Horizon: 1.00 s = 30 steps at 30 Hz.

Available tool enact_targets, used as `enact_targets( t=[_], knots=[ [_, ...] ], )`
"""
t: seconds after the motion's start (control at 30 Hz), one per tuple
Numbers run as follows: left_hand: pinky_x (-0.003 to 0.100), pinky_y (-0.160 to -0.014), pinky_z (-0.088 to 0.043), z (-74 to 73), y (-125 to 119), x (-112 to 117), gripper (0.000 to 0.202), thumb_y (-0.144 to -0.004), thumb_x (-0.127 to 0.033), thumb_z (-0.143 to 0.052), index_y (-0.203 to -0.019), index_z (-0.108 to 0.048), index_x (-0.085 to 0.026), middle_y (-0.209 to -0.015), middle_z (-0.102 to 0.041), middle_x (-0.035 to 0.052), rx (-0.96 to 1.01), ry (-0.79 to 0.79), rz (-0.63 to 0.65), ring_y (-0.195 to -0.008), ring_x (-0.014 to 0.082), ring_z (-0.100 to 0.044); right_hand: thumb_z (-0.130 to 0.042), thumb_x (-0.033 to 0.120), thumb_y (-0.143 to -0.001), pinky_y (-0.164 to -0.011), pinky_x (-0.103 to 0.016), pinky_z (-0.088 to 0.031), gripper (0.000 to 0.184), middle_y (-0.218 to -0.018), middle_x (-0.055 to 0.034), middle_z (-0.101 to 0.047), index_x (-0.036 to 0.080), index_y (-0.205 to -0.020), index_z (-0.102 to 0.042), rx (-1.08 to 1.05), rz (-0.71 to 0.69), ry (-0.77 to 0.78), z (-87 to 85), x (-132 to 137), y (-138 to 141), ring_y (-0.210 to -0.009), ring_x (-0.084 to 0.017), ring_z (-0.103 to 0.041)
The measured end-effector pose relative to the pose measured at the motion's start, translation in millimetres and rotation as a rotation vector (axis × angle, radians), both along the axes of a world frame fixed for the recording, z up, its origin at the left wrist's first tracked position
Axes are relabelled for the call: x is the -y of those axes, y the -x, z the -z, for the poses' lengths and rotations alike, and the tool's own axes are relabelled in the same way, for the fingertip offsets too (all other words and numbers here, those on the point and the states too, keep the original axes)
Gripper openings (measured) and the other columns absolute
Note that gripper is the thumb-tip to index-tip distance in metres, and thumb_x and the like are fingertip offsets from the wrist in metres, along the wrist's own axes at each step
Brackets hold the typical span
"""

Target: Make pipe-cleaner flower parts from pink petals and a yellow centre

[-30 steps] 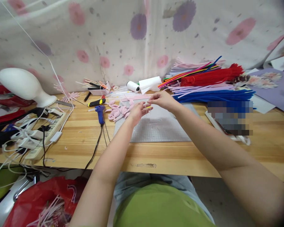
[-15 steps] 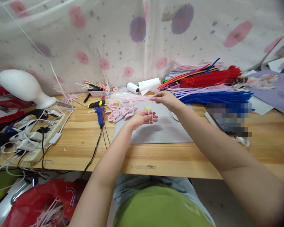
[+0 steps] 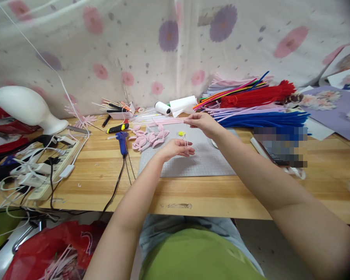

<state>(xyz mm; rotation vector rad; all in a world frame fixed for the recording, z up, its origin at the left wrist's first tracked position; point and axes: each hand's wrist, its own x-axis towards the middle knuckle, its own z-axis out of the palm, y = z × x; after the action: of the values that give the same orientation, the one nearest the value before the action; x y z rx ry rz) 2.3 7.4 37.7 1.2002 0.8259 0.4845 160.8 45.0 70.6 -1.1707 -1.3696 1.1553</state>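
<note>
My left hand (image 3: 176,149) is above the grey cutting mat (image 3: 204,167), its fingers stretched to the right. A thin white thread (image 3: 186,147) passes around those fingers, and a small yellow piece (image 3: 181,133) shows just above them. Farther back and to the right is my right hand (image 3: 200,121), with thumb and fingertips pinched together. Its fingertips overlap the ends of pale pink pipe cleaners (image 3: 166,121); what they pinch is too fine to make out. A heap of pink pipe-cleaner leaves (image 3: 148,139) lies left of my left hand.
A blue glue gun (image 3: 122,143) and a yellow-black cutter (image 3: 118,128) lie on the left. Coloured pipe-cleaner bundles (image 3: 259,103) are piled at back right, with a phone (image 3: 275,146) before them. A power strip (image 3: 58,167) and white foam head (image 3: 26,107) stand far left.
The thread strands at my left fingers stood straight and apart earlier; now they are slanted and closer together. My right hand stays pinched, with hardly any shift.
</note>
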Motion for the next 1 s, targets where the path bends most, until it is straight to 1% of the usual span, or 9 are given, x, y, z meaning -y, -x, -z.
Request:
enact_targets(
  t=[0.13, 0.27, 0.33, 0.43, 0.53, 0.67, 0.8, 0.9, 1.0],
  knots=[
    [0.033, -0.072, -0.051, -2.1, -1, 2, 0.022, -0.072, -0.010, -0.060, -0.094, -0.057, -0.008, -0.076, -0.068, 0.0085, -0.048, 0.001, -0.050, -0.070, 0.0145, -0.065, -0.073, 0.031, -0.054, -0.061, -0.024, -0.039, 0.022, -0.064, 0.0004, -0.058, 0.015, -0.063, -0.060, -0.080, -0.007, 0.042, 1.7, 0, -1, -0.062, -0.008, -0.048],
    [0.029, -0.066, -0.052, -0.1, -1, 2, 0.023, -0.072, -0.009, -0.061, -0.094, -0.056, -0.008, -0.073, -0.067, 0.0075, -0.070, -0.007, -0.067, -0.068, 0.0147, -0.066, -0.071, 0.027, -0.056, -0.051, -0.020, -0.032, 0.020, -0.066, 0.0006, -0.059, 0.016, -0.067, -0.059, -0.127, 0.012, 0.091, 4.6, 2, -3, -0.060, -0.007, -0.047],
    [0.029, -0.065, -0.052, 0.7, -2, 3, 0.023, -0.072, -0.009, -0.061, -0.094, -0.055, -0.008, -0.073, -0.068, 0.0078, -0.088, -0.011, -0.067, -0.067, 0.0149, -0.066, -0.070, 0.026, -0.059, -0.046, -0.018, -0.028, 0.019, -0.071, -0.0003, -0.061, 0.016, -0.068, -0.057, -0.173, 0.010, 0.125, 7.1, 4, -3, -0.058, -0.006, -0.047],
    [0.030, -0.066, -0.052, -0.8, -3, 6, 0.030, -0.070, -0.010, -0.062, -0.098, -0.053, -0.008, -0.071, -0.068, 0.0082, -0.113, -0.009, -0.066, -0.066, 0.0154, -0.066, -0.066, 0.026, -0.063, -0.040, -0.016, -0.021, 0.019, -0.078, -0.0030, -0.066, 0.016, -0.067, -0.050, -0.259, -0.049, 0.151, 12.7, 6, -2, -0.054, -0.005, -0.046],
    [0.032, -0.067, -0.052, -4.2, -4, 9, 0.040, -0.069, -0.010, -0.064, -0.106, -0.049, -0.008, -0.070, -0.069, 0.0090, -0.139, -0.007, -0.060, -0.065, 0.0165, -0.066, -0.064, 0.024, -0.067, -0.038, -0.015, -0.019, 0.019, -0.074, -0.0041, -0.067, 0.017, -0.066, -0.046, -0.330, -0.063, 0.150, 17.8, 7, 1, -0.049, -0.004, -0.043],
    [0.030, -0.065, -0.053, -5.4, -4, 11, 0.052, -0.071, -0.010, -0.062, -0.119, -0.041, -0.007, -0.071, -0.069, 0.0094, -0.149, -0.015, -0.069, -0.066, 0.0171, -0.066, -0.060, 0.017, -0.070, -0.037, -0.013, -0.020, 0.013, -0.065, -0.0009, -0.064, 0.016, -0.065, -0.049, -0.426, 0.024, 0.175, 21.7, 9, 9, -0.046, -0.003, -0.041],
    [0.027, -0.061, -0.052, -3.8, -5, 11, 0.057, -0.072, -0.008, -0.059, -0.125, -0.036, -0.005, -0.069, -0.068, 0.0084, -0.193, -0.022, -0.112, -0.063, 0.0160, -0.066, -0.057, 0.011, -0.071, -0.034, -0.012, -0.018, 0.010, -0.059, 0.0011, -0.060, 0.015, -0.063, -0.052, -0.521, 0.145, 0.225, 27.0, 7, 16, -0.043, -0.002, -0.037],
    [0.027, -0.059, -0.052, -3.5, -6, 12, 0.059, -0.072, -0.006, -0.058, -0.126, -0.035, -0.002, -0.066, -0.067, 0.0082, -0.233, -0.013, -0.143, -0.060, 0.0155, -0.065, -0.058, 0.011, -0.071, -0.033, -0.013, -0.020, 0.010, -0.058, 0.0009, -0.058, 0.014, -0.063, -0.054, -0.551, 0.169, 0.249, 31.0, 5, 19, -0.043, -0.002, -0.037],
    [0.027, -0.059, -0.051, -2.9, -5, 11, 0.060, -0.071, -0.006, -0.059, -0.126, -0.036, -0.003, -0.065, -0.067, 0.0074, -0.219, -0.007, -0.158, -0.060, 0.0154, -0.064, -0.056, 0.012, -0.073, -0.033, -0.013, -0.020, 0.013, -0.056, 0.0016, -0.055, 0.014, -0.060, -0.052, -0.559, 0.171, 0.261, 31.8, 4, 22, -0.042, -0.002, -0.035]
  ],
)
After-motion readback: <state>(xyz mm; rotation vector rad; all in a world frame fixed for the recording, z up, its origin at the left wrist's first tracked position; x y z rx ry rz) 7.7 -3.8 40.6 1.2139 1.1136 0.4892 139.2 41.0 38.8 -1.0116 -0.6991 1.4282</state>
